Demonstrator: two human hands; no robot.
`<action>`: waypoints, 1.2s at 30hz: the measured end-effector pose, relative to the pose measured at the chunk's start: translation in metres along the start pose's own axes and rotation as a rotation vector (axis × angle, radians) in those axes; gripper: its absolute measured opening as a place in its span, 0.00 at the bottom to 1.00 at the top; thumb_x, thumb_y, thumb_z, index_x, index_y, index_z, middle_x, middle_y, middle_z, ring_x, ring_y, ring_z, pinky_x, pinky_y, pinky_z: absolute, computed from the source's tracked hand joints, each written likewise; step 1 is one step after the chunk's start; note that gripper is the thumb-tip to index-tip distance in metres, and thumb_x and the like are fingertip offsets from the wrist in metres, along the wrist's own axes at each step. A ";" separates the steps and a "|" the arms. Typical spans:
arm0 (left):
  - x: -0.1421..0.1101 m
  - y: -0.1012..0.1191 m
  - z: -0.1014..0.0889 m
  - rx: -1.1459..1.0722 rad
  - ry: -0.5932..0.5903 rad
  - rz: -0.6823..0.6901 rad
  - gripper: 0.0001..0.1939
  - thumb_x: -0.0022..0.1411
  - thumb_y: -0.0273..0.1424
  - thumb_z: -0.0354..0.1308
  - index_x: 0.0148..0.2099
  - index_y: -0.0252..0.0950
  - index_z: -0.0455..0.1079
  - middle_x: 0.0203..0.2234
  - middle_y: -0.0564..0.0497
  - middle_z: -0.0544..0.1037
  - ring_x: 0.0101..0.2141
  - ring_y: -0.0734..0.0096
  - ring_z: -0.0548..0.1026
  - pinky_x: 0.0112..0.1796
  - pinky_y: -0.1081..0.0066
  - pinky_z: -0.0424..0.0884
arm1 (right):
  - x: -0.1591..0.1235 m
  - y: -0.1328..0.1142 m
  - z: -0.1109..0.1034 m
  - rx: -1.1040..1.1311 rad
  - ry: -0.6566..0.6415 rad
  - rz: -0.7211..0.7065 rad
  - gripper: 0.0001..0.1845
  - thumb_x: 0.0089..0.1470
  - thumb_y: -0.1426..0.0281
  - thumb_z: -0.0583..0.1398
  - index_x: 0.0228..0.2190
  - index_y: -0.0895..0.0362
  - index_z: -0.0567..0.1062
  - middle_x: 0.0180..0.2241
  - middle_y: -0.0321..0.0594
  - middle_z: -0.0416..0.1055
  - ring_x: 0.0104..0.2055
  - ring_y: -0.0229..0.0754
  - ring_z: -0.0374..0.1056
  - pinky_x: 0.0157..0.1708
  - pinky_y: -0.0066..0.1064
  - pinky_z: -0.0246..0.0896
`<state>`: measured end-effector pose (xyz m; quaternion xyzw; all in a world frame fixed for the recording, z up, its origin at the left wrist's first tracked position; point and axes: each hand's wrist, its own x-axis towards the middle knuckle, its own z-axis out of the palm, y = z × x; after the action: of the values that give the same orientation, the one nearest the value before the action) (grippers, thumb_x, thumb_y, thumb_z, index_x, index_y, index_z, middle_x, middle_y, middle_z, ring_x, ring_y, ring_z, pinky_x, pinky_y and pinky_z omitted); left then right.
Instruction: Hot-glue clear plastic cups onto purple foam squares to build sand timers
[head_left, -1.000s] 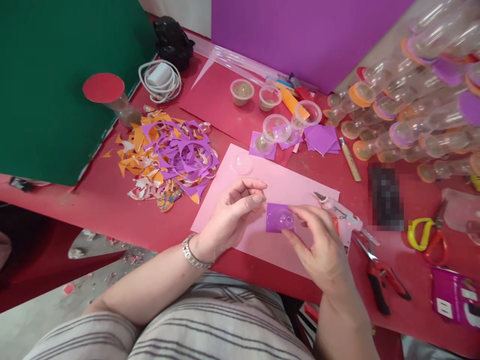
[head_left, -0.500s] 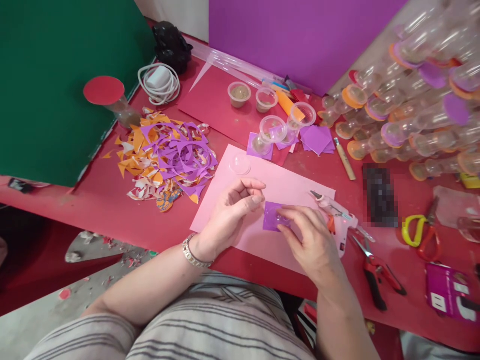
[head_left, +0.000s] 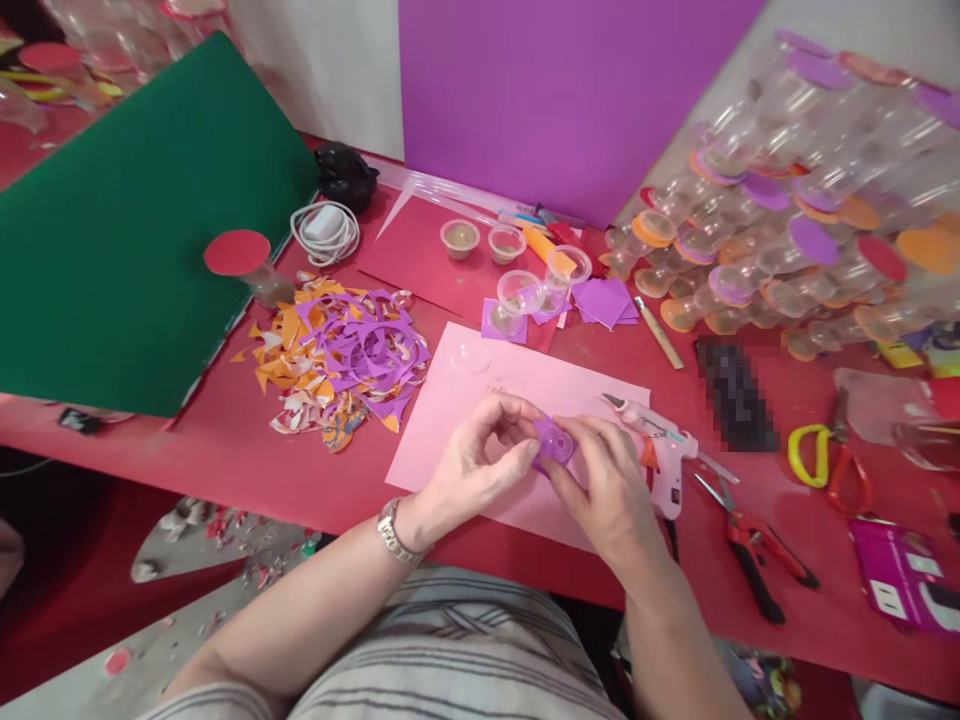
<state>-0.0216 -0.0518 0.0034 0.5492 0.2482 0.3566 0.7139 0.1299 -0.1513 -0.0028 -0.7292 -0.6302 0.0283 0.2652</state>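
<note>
A small purple square [head_left: 543, 466] with a clear plastic dome-like piece [head_left: 556, 443] on it is between my hands, over the pink sheet [head_left: 442, 420]. My right hand [head_left: 611, 485] pinches the pair from the right, with thumb and fingers around the clear piece. On the left edge of the square, the thumb and fingertips of my left hand [head_left: 480, 455] close in, and the fingers partly cover it. A clear round plastic lid or cup [head_left: 470, 353] lies at the sheet's upper left. Right of my right hand rests a pink glue gun [head_left: 660, 430].
Purple and orange paper scraps [head_left: 352, 350] are heaped to the left. Small clear cups [head_left: 460, 238] and purple squares [head_left: 604, 302] lie behind. Red-handled pliers [head_left: 750, 550] and yellow-red scissors [head_left: 832, 465] lie to the right. Stacked clear plastic pieces [head_left: 750, 240] stand at back right.
My left hand has moved to the right and now touches the purple square, which has tilted up. The camera view has shifted slightly, showing more at upper left.
</note>
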 end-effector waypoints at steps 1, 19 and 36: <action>0.000 0.000 0.000 0.029 -0.005 0.006 0.10 0.62 0.36 0.62 0.43 0.36 0.70 0.32 0.52 0.74 0.33 0.73 0.70 0.38 0.70 0.66 | 0.000 0.001 -0.001 0.010 0.011 -0.008 0.19 0.65 0.58 0.55 0.53 0.53 0.70 0.46 0.48 0.70 0.51 0.52 0.68 0.49 0.47 0.68; -0.002 0.003 0.002 0.189 -0.103 0.036 0.06 0.62 0.32 0.59 0.42 0.37 0.68 0.34 0.49 0.76 0.34 0.70 0.72 0.38 0.69 0.70 | 0.003 0.010 -0.012 0.060 -0.161 -0.048 0.15 0.64 0.70 0.54 0.51 0.48 0.74 0.45 0.43 0.75 0.48 0.48 0.73 0.48 0.44 0.71; -0.007 -0.003 0.002 0.076 -0.230 -0.027 0.05 0.61 0.30 0.56 0.41 0.37 0.68 0.30 0.50 0.75 0.32 0.70 0.71 0.37 0.68 0.70 | 0.015 -0.001 -0.021 0.034 -0.294 0.038 0.26 0.54 0.84 0.54 0.48 0.48 0.75 0.44 0.41 0.75 0.46 0.46 0.74 0.43 0.40 0.75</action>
<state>-0.0239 -0.0594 0.0011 0.6098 0.1854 0.2720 0.7210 0.1400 -0.1445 0.0197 -0.7243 -0.6479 0.1503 0.1817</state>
